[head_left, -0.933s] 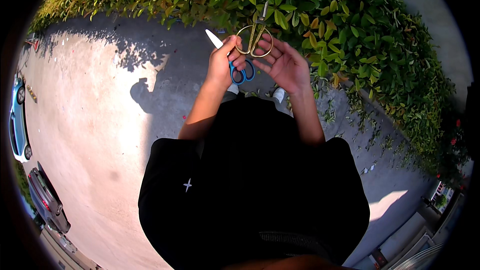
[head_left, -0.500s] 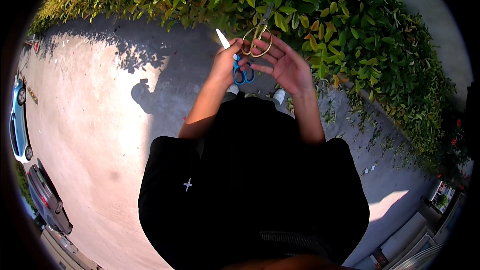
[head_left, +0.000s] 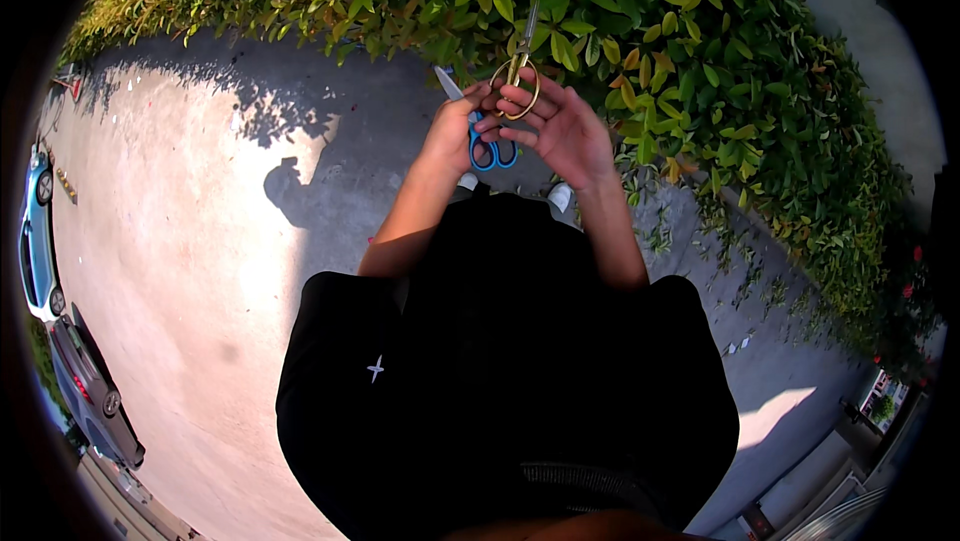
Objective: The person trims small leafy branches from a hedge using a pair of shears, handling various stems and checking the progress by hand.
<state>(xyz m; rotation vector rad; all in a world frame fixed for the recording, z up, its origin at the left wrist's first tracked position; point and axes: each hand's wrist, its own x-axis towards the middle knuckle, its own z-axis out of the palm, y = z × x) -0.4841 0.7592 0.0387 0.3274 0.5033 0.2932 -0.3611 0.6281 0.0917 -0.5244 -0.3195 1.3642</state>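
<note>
My left hand (head_left: 445, 133) is closed around blue-handled scissors (head_left: 477, 127). Their blade sticks out past the thumb toward the upper left, and the blue loops hang below the fingers. A second pair, gold-handled scissors (head_left: 518, 65), points its dark blades up at the leaves. Fingers of my right hand (head_left: 577, 146) pass through its right loop, the palm partly turned up. My left fingertips are at its left loop; whether they grip it is hard to tell. Both hands are close together in front of the leafy hedge (head_left: 640, 31).
The hedge spans the top and curves down the right side. Cut leaves and twigs (head_left: 745, 271) litter the pavement (head_left: 190, 241) at its foot. My white shoes (head_left: 560, 197) show below my hands. A blue car (head_left: 40, 231) and a dark car (head_left: 95, 386) stand at far left.
The gold-handled scissors have turned a little more upright and shifted slightly. My right hand has moved slightly left, its fingers more curled. The blue-handled scissors have swung slightly right at the loops.
</note>
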